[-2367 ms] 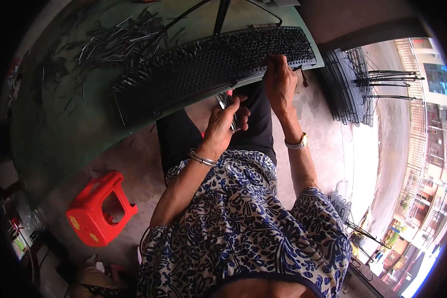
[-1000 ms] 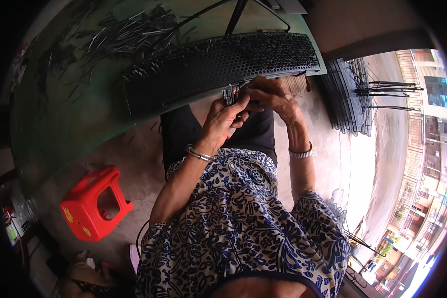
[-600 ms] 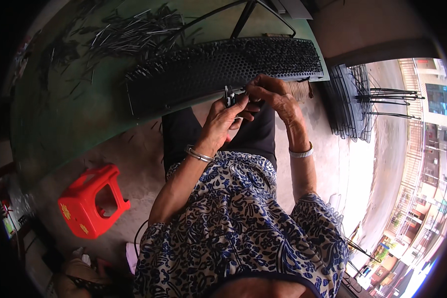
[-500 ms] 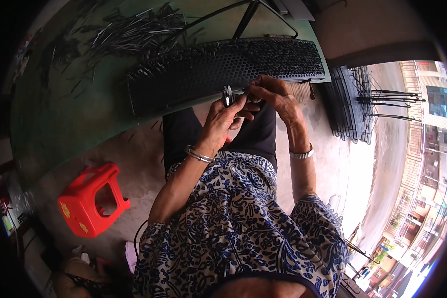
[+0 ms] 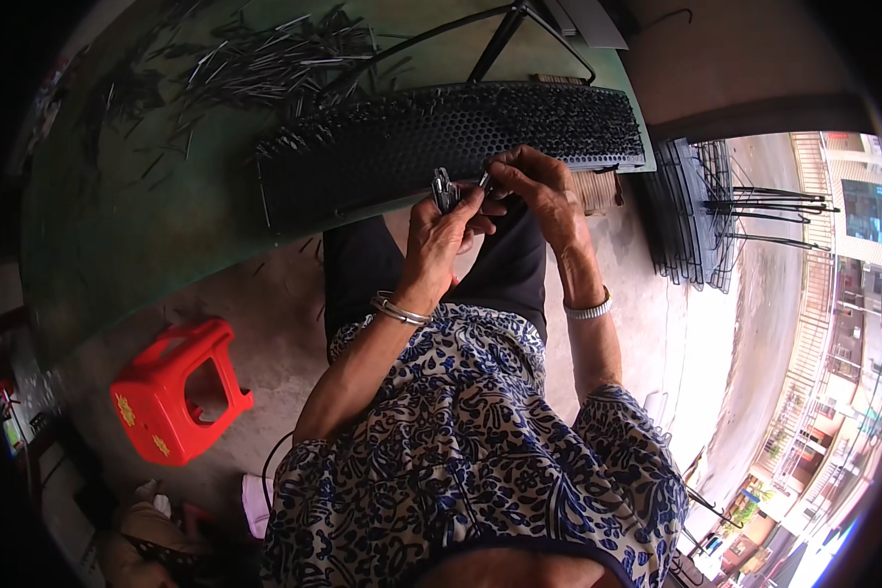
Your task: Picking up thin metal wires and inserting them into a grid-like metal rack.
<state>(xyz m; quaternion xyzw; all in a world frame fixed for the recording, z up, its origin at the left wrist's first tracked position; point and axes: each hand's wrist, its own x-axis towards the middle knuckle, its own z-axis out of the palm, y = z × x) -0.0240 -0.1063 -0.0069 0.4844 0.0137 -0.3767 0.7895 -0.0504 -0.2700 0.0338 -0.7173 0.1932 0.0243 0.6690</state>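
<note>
My left hand (image 5: 435, 240) is closed around a small bundle of thin dark metallic strips (image 5: 443, 190), whose ends stick up past the fingers. Close to its right, my right hand (image 5: 549, 199) pinches a short shiny strip (image 5: 485, 180) between thumb and fingertips; its lower end is by my left fingers. Just beyond both hands lies a long black perforated panel (image 5: 382, 165). Many short dark pieces stand in its holes along the far side and the right part, while bare holes show in the middle and near left.
The panel rests on a green table (image 5: 167, 235), with a pile of loose strips (image 5: 274, 67) behind it. A black bent-rod frame (image 5: 490, 49) rises at the back. On the floor stands a red plastic stool (image 5: 181, 397) at left; stacked wire racks (image 5: 696, 211) are at right.
The short strip at my right fingertips now shows more clearly between the hands. Both hands have shifted only slightly, and the whole view has moved a little.
</note>
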